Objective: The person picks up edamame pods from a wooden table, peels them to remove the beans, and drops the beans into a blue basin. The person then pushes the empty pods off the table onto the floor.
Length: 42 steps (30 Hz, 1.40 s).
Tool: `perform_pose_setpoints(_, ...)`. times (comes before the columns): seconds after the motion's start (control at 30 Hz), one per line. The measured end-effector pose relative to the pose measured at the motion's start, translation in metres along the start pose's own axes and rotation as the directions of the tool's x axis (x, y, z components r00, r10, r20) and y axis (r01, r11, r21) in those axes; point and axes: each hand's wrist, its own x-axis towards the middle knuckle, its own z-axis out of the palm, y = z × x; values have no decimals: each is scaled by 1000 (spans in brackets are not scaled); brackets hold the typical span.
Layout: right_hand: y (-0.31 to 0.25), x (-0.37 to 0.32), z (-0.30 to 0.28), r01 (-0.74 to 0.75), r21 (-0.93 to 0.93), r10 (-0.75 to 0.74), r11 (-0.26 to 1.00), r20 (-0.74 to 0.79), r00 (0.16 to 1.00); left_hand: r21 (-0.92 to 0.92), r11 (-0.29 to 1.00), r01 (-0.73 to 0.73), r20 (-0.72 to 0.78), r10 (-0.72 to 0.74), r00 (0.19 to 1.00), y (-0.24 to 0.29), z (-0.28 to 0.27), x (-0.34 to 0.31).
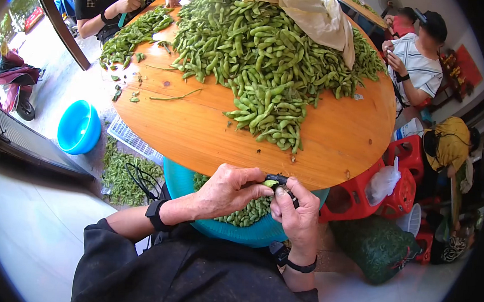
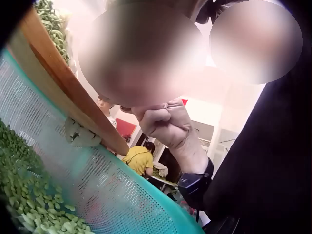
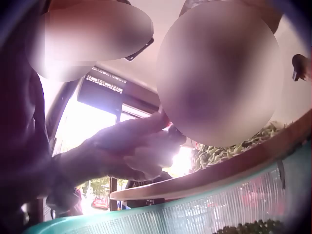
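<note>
Just off the near edge of the table, my left hand (image 1: 230,192) pinches a green edamame pod (image 1: 270,183) between thumb and fingers. My right hand (image 1: 298,211) meets it from the other side, its thumb and fingers closed on the pod's other end. Something black (image 1: 277,177) covers or sits at the right fingertips, partly hiding the pod. Below both hands is a teal mesh basket (image 1: 258,235) with shelled green beans (image 2: 34,190) in it. A large heap of edamame pods (image 1: 271,57) covers much of the wooden table (image 1: 187,125).
A pale cloth (image 1: 313,15) lies over the heap. On the floor are a blue basin (image 1: 79,127), a white crate (image 1: 135,139) and scattered pods (image 1: 125,171). Red stools (image 1: 357,193) and a dark green sack (image 1: 373,247) stand at right. Other people sit around the table.
</note>
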Motion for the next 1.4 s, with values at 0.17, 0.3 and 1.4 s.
perform_pose_setpoints(0.17, 0, 1, -2, -24, 71, 24, 997, -9, 1000, -292, 899, 327, 305, -236, 923, 4, -22, 14)
perform_pose_setpoints(0.3, 7, 5, -3, -101, 63, 100, 993, 10, 995, -415, 747, 519, 507, -284, 814, 3, -29, 20)
perform_pose_setpoints(1.4, -18, -62, -124, -184, -878, -293, 441, -335, 896, 735, 517, -439, 383, 218, 898, -17, -5, 11)
